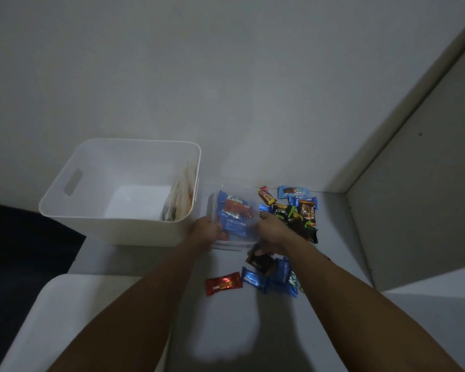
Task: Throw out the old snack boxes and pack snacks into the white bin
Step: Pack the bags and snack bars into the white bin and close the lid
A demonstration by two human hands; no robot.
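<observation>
A white bin [113,229] with a cut-out handle stands at the left on the white surface, with a few pale packets leaning against its right wall. Just to its right, a clear plastic container [242,193] holds blue and red snack packs. My left hand [207,230] grips the container's left side. Its right side is gripped by my right hand [273,230]. Loose wrapped snacks [295,208] lie to the right of the container. More loose snacks lie in front of it, among them a red pack [223,283] and blue packs [269,280].
A second white bin or lid [65,312] sits at the lower left. A grey wall runs behind. A cabinet side panel [414,197] closes off the right. Dark floor shows at the far left.
</observation>
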